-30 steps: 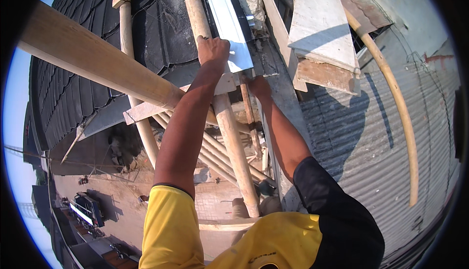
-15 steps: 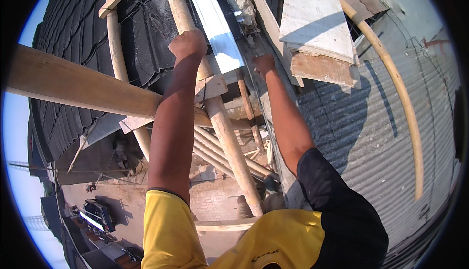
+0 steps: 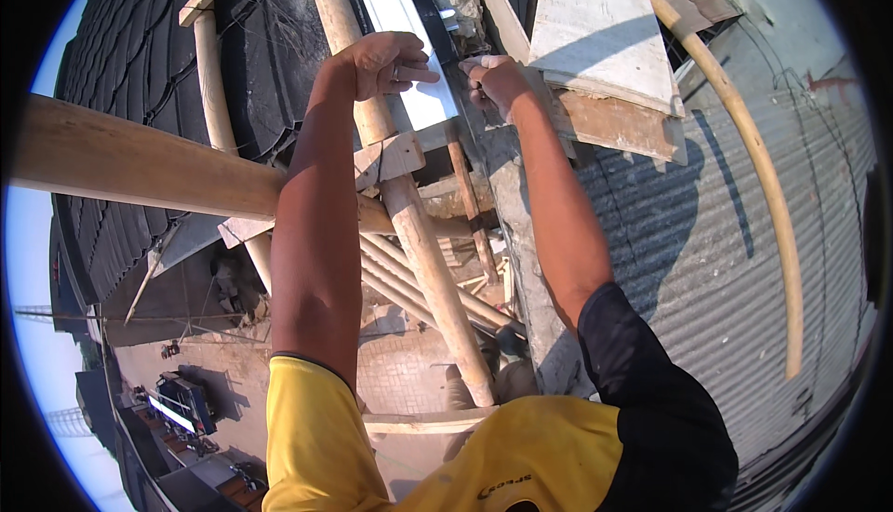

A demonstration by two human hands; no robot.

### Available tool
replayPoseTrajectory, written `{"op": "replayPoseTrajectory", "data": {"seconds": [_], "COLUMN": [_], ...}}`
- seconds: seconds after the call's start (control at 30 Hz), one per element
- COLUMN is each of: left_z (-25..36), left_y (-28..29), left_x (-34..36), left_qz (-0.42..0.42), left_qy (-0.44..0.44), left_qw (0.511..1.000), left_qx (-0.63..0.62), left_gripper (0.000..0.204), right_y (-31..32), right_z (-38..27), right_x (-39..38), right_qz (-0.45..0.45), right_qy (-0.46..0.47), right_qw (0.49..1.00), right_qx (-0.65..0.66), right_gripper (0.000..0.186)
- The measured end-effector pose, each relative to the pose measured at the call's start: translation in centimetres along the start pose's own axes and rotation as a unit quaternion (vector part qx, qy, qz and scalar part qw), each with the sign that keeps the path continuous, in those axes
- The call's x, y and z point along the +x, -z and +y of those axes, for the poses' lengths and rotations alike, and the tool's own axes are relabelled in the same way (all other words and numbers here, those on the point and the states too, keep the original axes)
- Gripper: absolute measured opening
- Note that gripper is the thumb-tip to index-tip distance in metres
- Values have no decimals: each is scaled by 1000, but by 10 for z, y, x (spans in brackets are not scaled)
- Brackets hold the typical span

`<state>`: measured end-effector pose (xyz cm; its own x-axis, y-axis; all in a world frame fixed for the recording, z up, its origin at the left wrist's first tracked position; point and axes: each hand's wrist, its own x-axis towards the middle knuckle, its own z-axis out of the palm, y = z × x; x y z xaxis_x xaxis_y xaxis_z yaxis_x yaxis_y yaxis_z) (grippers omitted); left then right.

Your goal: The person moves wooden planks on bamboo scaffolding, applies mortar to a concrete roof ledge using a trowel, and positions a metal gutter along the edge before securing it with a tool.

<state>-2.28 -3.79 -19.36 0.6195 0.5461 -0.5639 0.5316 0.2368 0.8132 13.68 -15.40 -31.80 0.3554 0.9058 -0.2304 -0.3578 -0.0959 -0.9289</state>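
My left hand (image 3: 386, 64) has let its fingers spread rightward over a shiny silver metal channel (image 3: 395, 10), holding nothing that I can see. Its wrist is in front of a peeled wooden pole (image 3: 333, 0). Across a narrow gap, my right hand (image 3: 495, 82) is curled closed beside the rough concrete wall edge (image 3: 510, 186); what its fingers hold, if anything, is hidden. A short wood block (image 3: 391, 160) sits across the pole just below my left hand.
A thick wooden pole (image 3: 149, 159) crosses from the left behind my left forearm. Dark roof tiles (image 3: 130, 56) slope at the left. Pale boards (image 3: 605, 38) and corrugated sheeting (image 3: 707, 261) lie at the right. Far below is paved ground (image 3: 400, 372) with a parked vehicle (image 3: 184, 402).
My left hand has come off the pole and moved right over the metal channel, its fist opening. The right hand has shifted slightly up and left, still curled.
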Motion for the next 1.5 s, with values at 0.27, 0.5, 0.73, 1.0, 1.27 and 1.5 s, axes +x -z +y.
{"op": "replayPoseTrajectory", "data": {"seconds": [0.27, 0.5, 0.73, 1.0, 1.27, 1.5], "left_z": [-27, -46, -49, -64, -71, -62], "left_y": [-31, -55, -36, -51, -43, -36], "left_x": [24, 40, 55, 47, 65, 52], "left_qz": [169, 255, 165, 205, 236, 186], "left_qy": [-226, -374, -361, -400, -479, -473], "left_qw": [752, 602, 746, 728, 723, 769], "left_qx": [596, 658, 534, 517, 438, 387], "left_gripper": [18, 13, 24, 26, 25, 19], "right_y": [1, -1, -25, -16, 0, -10], "right_z": [6, 35, -6, -75, -84, -59], "right_x": [-7, -19, -44, -11, 14, 10], "right_qz": [48, 77, 113, -81, -65, 36], "right_qy": [31, 137, 255, 99, 41, 107], "right_qw": [998, 954, 876, 847, 875, 798], "right_qx": [-28, -256, -394, -516, -479, -592], "right_gripper": [24, 23, 21, 18, 25, 24]}}
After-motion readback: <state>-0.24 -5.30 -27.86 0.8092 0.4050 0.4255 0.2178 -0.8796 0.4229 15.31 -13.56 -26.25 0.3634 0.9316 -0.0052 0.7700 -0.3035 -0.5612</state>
